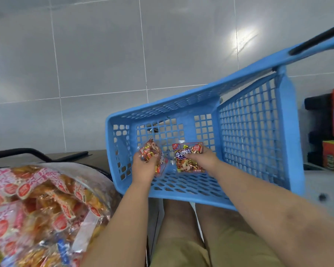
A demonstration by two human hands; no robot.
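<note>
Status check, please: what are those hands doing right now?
Left hand grips a snack pack; right hand grips a second pack. Both inside the basket. Nothing blocking.

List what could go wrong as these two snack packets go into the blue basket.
The blue plastic lattice basket sits tilted and might tip, spilling whatever lands inside. The left hand bunches its red-and-gold foil snack packet, which could crush it. The right hand pinches its flat printed snack packet, which could slip.

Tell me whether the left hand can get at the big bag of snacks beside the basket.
Likely yes: the big bag lies uncovered beside the blue basket, though the left hand is inside it gripping a snack packet.
</note>
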